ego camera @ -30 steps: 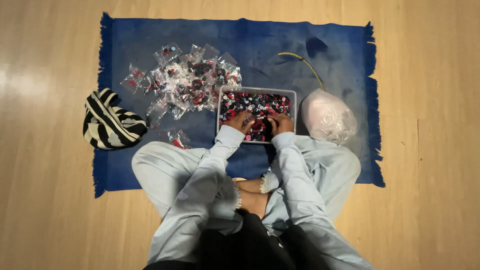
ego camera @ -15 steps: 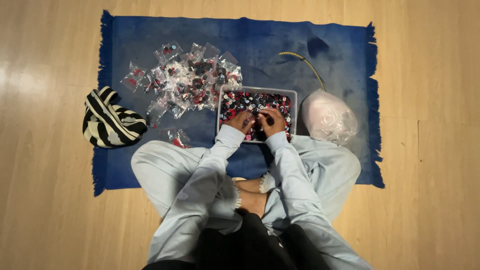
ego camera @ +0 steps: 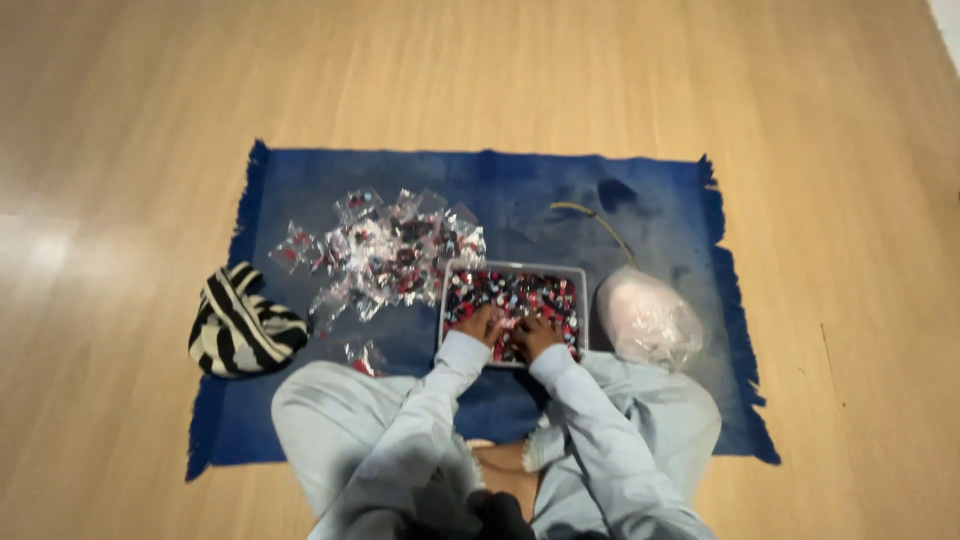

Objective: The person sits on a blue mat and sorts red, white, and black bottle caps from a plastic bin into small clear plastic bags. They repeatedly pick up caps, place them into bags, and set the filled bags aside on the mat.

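Note:
A grey rectangular tray full of small red, black and pale pieces rests on the blue rug in front of my crossed legs. My left hand and my right hand are both inside the tray's near half, side by side, fingers curled down among the pieces. Whether either hand pinches a piece is too small to make out. Pale blue sleeves cover both arms.
A pile of several clear small bags with pieces inside lies left of the tray. A crumpled clear plastic bag sits to its right, a thin cord behind it. A black-and-white striped pouch lies at the rug's left edge. Wooden floor surrounds the rug.
The view has shifted so the rug and tray sit lower in the frame. My right hand has moved a little left, closer to my left hand in the tray.

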